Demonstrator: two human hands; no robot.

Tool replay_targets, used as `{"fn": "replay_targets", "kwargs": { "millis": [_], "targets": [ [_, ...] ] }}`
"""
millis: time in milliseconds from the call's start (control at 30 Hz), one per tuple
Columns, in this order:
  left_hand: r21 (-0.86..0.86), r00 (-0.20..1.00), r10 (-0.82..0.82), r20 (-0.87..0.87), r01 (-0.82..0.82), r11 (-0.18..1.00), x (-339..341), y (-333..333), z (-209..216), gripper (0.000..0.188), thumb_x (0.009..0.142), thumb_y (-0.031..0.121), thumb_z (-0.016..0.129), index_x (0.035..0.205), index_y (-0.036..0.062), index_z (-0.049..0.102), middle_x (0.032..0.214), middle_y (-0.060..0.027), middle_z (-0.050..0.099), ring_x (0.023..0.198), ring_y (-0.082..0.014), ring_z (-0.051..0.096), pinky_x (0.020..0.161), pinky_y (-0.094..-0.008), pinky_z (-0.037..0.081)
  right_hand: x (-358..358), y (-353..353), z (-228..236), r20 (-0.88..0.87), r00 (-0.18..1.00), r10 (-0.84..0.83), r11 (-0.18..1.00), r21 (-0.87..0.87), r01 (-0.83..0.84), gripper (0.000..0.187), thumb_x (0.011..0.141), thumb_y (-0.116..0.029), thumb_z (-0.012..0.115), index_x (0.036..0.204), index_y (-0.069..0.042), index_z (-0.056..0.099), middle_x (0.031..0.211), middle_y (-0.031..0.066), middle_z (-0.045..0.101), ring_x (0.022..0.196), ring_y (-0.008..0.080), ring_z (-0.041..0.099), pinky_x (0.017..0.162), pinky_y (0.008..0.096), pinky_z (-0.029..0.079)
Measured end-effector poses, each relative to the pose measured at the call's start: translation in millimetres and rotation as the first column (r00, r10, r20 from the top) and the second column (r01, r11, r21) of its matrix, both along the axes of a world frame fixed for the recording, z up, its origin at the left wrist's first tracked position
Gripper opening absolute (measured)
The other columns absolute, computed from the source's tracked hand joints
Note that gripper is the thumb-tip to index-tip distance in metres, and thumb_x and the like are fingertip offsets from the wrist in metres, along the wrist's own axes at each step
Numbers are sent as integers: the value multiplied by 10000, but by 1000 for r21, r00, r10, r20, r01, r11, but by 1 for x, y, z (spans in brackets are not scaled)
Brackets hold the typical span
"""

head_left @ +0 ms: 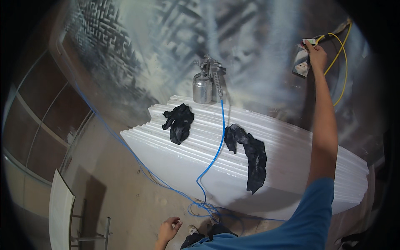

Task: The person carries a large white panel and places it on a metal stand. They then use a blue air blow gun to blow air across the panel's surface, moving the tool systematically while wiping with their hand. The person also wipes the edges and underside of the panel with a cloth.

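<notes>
the right hand (pixel 316 56), out at the end of a stretched arm, pinches a small pale piece (pixel 309 42) by the wall, just above a box with a picture on it (pixel 301 64); whether the piece belongs to the box is too small to tell. a yellow cable (pixel 344 83) loops close beside that hand, so a careless pull back could snag it and tug whatever it feeds. the left hand (pixel 170 228) hangs low, fingers loosely curled around nothing. between body and wall lies the stack of white foam boards (pixel 175 156), which forces the long reach; leaning on it would likely dent edges or shift boards. the metal spray gun (pixel 203 83) stands on its far edge with its cup down, and the blue hose (pixel 223 121) runs from it over the boards to loose coils near the shoes (pixel 193 229). a foot catching a coil could topple the gun. two crumpled black gloves (pixel 255 156) lie on the boards, and a white panel (pixel 60 208) stands at far left beside a metal frame (pixel 93 238)
</notes>
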State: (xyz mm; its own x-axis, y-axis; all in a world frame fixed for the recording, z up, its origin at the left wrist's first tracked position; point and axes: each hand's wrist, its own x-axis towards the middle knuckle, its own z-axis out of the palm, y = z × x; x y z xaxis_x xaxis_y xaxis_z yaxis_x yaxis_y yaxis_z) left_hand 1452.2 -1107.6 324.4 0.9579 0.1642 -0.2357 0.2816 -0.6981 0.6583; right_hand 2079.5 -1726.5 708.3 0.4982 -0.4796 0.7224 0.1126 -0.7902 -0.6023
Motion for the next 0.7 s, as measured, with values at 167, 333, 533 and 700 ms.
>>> {"fn": "replay_targets", "kwargs": {
  "millis": [167,333,533,700],
  "targets": [
    [7,1000,22,-7,-21,1000,-13,2,-1,323,931,284,774,1161,60,738,1015,-143,780,944,-311,766,822,-416,595,-20,36,-21,401,911,-97,990,134,46,627,845,-558,834,1064,21,733,1084,188,771,1035,324,745,897,425,560],
    [25,997,64,-42,-63,998,-20,-6,1,323,953,299,752,1180,68,744,1022,-134,786,946,-295,763,838,-416,590,-41,168,-125,415,881,228,960,56,-275,312,979,-267,764,1151,-22,678,1076,141,741,996,256,715,898,381,549],
    [-1,996,68,-52,-68,998,-42,-15,-7,379,966,377,734,1209,86,735,1053,-129,785,942,-309,766,837,-416,597,-2,352,-239,-145,608,781,613,364,-701,315,937,-280,766,1110,-34,674,972,87,707,948,195,674,886,322,508],
    [-54,954,289,-80,-293,955,-83,-18,-22,348,950,316,758,1186,62,738,1029,-154,787,966,-308,771,852,-416,596,31,396,-248,12,391,921,231,788,-570,215,943,-280,756,967,-96,647,770,16,629,639,120,584,601,310,472]
  ]
}}
